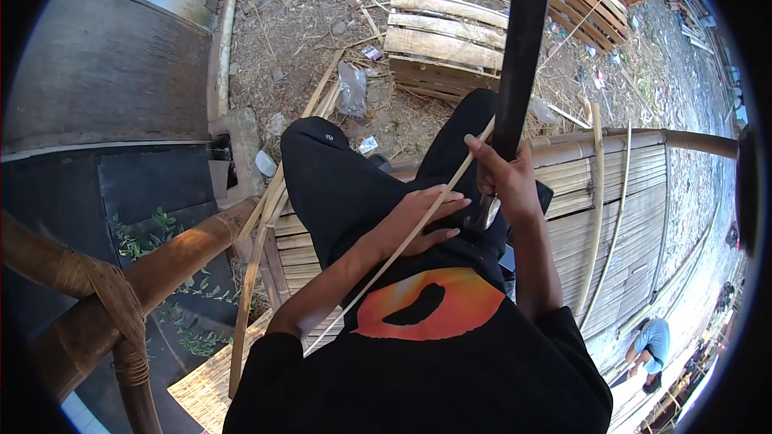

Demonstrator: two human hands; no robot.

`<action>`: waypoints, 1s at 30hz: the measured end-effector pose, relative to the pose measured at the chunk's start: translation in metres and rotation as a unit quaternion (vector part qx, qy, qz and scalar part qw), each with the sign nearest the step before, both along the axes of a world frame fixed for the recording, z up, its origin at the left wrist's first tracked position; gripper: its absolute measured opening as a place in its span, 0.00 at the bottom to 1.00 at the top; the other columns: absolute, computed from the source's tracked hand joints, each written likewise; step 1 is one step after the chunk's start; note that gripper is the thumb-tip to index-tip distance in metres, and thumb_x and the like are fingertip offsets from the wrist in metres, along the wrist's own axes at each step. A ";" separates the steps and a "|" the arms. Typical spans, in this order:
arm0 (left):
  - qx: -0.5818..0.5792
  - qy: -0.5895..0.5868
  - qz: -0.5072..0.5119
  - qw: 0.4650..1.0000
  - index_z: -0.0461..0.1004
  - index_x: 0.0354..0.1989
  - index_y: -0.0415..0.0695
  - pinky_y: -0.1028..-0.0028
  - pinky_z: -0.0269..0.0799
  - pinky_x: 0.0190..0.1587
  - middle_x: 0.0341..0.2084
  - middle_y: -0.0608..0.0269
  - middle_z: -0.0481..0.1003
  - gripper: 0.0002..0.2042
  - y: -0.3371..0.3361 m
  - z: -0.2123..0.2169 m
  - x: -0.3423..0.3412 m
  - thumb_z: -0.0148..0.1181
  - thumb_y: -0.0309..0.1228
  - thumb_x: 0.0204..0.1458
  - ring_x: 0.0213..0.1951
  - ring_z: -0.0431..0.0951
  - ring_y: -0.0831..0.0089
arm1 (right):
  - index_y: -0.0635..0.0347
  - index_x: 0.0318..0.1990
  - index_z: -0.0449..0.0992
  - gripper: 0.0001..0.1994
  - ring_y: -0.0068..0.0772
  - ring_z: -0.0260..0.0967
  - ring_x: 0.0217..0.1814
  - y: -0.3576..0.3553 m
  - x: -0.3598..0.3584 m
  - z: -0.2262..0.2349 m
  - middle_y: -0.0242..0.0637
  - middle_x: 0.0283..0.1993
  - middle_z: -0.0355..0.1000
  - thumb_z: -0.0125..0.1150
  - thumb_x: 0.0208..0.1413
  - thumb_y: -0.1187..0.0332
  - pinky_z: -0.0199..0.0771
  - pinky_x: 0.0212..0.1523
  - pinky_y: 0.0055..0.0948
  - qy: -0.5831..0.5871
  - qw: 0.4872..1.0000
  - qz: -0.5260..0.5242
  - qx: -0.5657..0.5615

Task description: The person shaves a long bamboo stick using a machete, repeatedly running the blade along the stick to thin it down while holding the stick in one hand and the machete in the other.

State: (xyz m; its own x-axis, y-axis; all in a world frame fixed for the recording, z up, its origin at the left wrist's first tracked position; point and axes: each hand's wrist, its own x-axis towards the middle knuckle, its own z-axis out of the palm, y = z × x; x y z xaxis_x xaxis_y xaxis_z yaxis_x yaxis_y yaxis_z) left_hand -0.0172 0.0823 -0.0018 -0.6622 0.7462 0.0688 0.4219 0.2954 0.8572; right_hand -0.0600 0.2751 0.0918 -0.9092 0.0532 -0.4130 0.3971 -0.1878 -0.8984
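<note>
My right hand (507,181) is closed around the handle of a machete. The long dark blade (525,40) points up and away from me. Its thumb presses near the far end of a thin bamboo strip (386,264). The strip slants from there down toward my left elbow. My left hand (414,217) lies over my lap with fingers stretched out and thumb apart, and the strip crosses it. Whether the left fingers press on the strip is hard to tell. Below both hands are my black trousers (346,193).
I sit on a bamboo slat bench (563,201) with loose strips (597,193) on its right. Wooden slatted crates (442,40) stand on littered ground ahead. A thick bamboo pole frame (169,273) is at the left. Another person (651,345) bends down far right.
</note>
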 end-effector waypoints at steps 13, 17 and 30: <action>-0.586 -0.037 0.007 0.810 0.59 0.69 0.53 0.32 0.26 0.66 0.65 0.65 0.64 0.40 -0.012 -0.117 -0.132 0.43 0.68 0.53 0.70 0.53 0.57 | 0.56 0.26 0.67 0.11 0.16 0.48 0.10 0.058 0.078 -0.008 0.23 0.12 0.51 0.63 0.57 0.70 0.47 0.12 0.21 -0.012 0.974 -0.225 0.012; -0.643 0.116 0.120 0.748 0.66 0.65 0.53 0.33 0.30 0.67 0.64 0.63 0.64 0.30 -0.122 -0.094 -0.160 0.56 0.50 0.54 0.70 0.52 0.49 | 0.55 0.22 0.66 0.14 0.16 0.46 0.10 0.059 0.081 -0.014 0.22 0.13 0.49 0.60 0.59 0.70 0.46 0.13 0.21 -0.038 0.970 -0.238 0.013; -0.260 -0.145 -0.014 0.955 0.74 0.55 0.46 0.36 0.43 0.66 0.55 0.58 0.73 0.27 -0.039 -0.056 -0.057 0.43 0.55 0.62 0.60 0.70 0.58 | 0.56 0.27 0.65 0.12 0.16 0.50 0.10 0.044 0.061 -0.020 0.23 0.12 0.52 0.65 0.55 0.70 0.52 0.14 0.21 -0.057 0.985 -0.160 -0.017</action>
State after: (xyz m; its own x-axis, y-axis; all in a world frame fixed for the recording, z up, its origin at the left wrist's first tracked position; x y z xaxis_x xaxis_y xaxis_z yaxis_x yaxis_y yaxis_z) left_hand -0.0738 0.0436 -0.0579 -0.5762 0.6475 -0.4989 0.2036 0.7048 0.6795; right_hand 0.0007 0.3187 0.0717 -0.7957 0.3143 -0.5177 0.4098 -0.3500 -0.8424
